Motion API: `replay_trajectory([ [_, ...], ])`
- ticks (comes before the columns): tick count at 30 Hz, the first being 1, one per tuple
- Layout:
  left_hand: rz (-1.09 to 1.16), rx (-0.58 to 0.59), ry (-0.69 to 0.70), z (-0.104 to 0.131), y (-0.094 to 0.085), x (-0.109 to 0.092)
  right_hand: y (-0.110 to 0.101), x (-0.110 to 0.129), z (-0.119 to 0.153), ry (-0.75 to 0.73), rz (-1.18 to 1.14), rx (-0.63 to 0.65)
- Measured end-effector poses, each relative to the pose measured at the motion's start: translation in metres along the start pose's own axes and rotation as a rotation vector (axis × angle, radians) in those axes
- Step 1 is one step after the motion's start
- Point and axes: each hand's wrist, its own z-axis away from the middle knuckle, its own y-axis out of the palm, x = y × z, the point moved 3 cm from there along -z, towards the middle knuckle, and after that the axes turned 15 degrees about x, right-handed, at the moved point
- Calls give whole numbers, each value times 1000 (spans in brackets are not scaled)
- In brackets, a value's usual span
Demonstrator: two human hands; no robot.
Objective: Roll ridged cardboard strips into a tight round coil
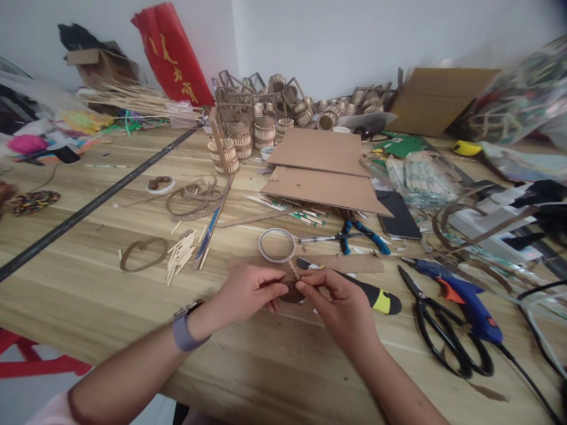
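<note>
My left hand (248,292) and my right hand (343,301) meet near the table's front edge. Between their fingertips is a small dark brown round piece (291,291), pinched from both sides. A thin brown cardboard strip (293,269) stands up from it by my right fingertips; whether the two are joined I cannot tell. Just beyond lies a roll of tape (277,245). A black and yellow-green utility knife (376,296) lies partly behind my right hand. Black scissors (443,330) and a blue glue gun (469,298) rest to the right.
Left of centre lie short wooden sticks (181,257), a coiled cardboard strip (144,255) and a blue blade-like strip (210,227). Blue-handled pliers (365,237) and cardboard sheets (321,152) sit farther back. Several small slatted buckets (224,156) stand along the wall. A long black bar (101,198) crosses the left side.
</note>
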Motion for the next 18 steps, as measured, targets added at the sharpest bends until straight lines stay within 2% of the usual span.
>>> replay_trajectory([
  [3, -118, -12, -13, 0, -1, 0, 0, 2, -2, 18, 78, 62],
  [5, -140, -50, -1, 0, -2, 0, 1, 3, -1, 10, 105, 60],
  [8, -30, -162, 48, -1, -3, 0, 2, 2, 1, -6, 84, -35],
  [10, 99, -189, 69, -2, -2, 2, 3, 0, 4, 0, 45, -124],
  [12, 215, -149, 68, -4, 0, 4, 4, -1, 5, 13, -3, -178],
  [18, 428, -45, 93, -10, 4, 7, 6, -3, 5, 29, -147, -189],
])
